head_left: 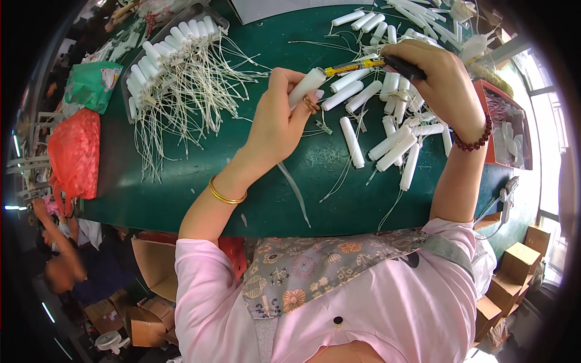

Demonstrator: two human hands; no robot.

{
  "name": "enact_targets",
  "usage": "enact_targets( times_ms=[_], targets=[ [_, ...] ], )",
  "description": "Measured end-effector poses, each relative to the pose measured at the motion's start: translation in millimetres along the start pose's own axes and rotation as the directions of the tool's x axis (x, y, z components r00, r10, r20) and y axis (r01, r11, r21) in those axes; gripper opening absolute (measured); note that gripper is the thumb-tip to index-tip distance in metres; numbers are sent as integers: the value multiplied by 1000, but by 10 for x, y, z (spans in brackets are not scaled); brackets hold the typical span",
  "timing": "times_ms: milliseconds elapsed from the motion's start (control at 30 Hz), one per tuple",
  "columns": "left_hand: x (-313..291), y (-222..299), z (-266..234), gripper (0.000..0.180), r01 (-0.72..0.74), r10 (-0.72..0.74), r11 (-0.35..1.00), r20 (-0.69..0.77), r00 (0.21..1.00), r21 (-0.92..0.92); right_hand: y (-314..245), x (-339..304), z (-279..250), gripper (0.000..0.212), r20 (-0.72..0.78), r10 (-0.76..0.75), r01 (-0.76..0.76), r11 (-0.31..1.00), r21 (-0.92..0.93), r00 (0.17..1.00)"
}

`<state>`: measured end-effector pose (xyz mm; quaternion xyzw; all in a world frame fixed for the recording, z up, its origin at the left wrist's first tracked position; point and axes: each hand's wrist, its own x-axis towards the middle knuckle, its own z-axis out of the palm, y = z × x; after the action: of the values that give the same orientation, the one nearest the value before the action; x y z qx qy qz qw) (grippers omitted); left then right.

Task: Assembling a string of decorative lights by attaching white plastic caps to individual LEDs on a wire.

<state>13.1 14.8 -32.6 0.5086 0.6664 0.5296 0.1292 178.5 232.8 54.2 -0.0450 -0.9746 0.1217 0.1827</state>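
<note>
Fingers of the left hand (275, 124) grip a white plastic tube (305, 88) above the dark green tabletop (181, 181). The right hand (445, 81) clasps a yellow-and-black pen-like tool (363, 65), its tip at the tube's end. Loose white tubes (387, 121) crowd the right side; bare green lies along the near edge. The tray of wired tubes (175, 54) sits far left. The tool's rear is hidden in the fist.
</note>
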Motion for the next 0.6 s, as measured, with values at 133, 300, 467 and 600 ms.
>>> enact_targets(
  times_ms=[133,300,467,600],
  targets=[
    [-1,28,-42,21,-25,25,1000,-1,1000,7,-5,0,21,37,-11,-3,3,1000,-10,1000],
    [-24,3,-35,23,-61,46,971,67,997,231,-30,5,21,36,14,-3,4,998,-59,1000],
    [-39,-40,-3,27,-66,49,953,64,997,296,-64,-35,67,31,11,-69,69,979,-192,998],
    [-8,67,12,28,28,-55,981,137,989,194,-81,-54,24,28,30,-75,79,977,-200,997]
  ],
)
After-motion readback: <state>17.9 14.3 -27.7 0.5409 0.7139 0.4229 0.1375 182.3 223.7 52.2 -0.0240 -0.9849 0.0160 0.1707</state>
